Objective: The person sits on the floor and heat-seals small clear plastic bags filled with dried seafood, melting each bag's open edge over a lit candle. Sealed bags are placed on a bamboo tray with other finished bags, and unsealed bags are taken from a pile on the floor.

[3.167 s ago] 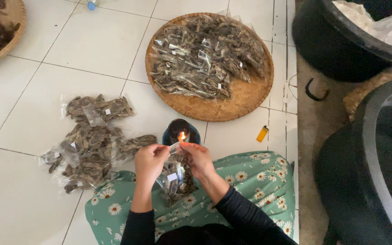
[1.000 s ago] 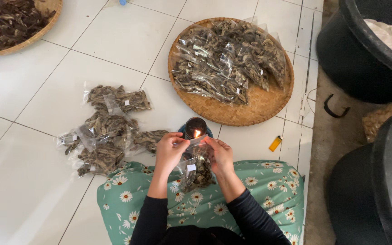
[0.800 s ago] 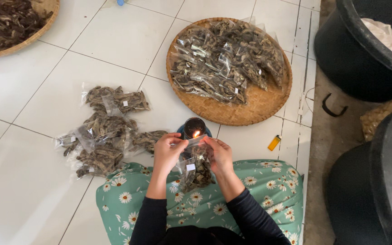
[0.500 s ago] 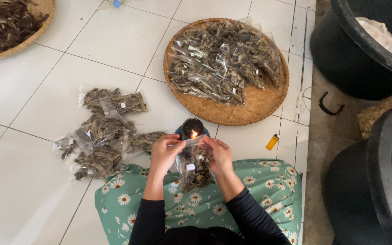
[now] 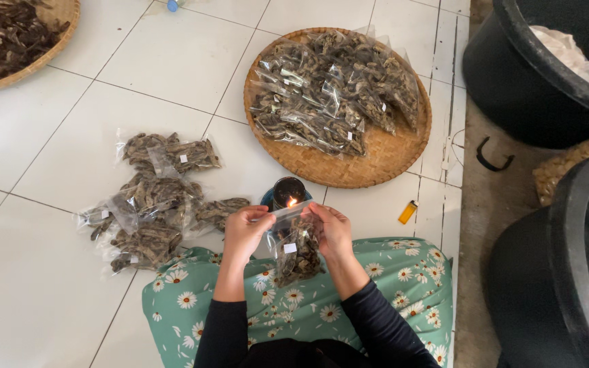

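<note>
Both hands grip one small clear plastic bag (image 5: 296, 247) of dark dried pieces, the left hand (image 5: 245, 230) and the right hand (image 5: 330, 228) each closed in a pinch on an upper corner, stretching the open top edge taut just above a small flame (image 5: 292, 202). That flame burns on a dark round lamp (image 5: 288, 191) standing on the white tiled floor (image 5: 56, 143), just ahead of the person's lap, which is covered by a green cloth with daisies (image 5: 403, 279). The bag hangs over this cloth, between the wrists. It looks light and limp, its thin film likely slippery and quick to melt, so the corners away from the flame seem the safest hold. Filled bags lie heaped (image 5: 151, 197) on the floor to the left; more fill a round woven tray (image 5: 376, 160) beyond the lamp. A yellow lighter (image 5: 408, 212) lies near the right hand.
</note>
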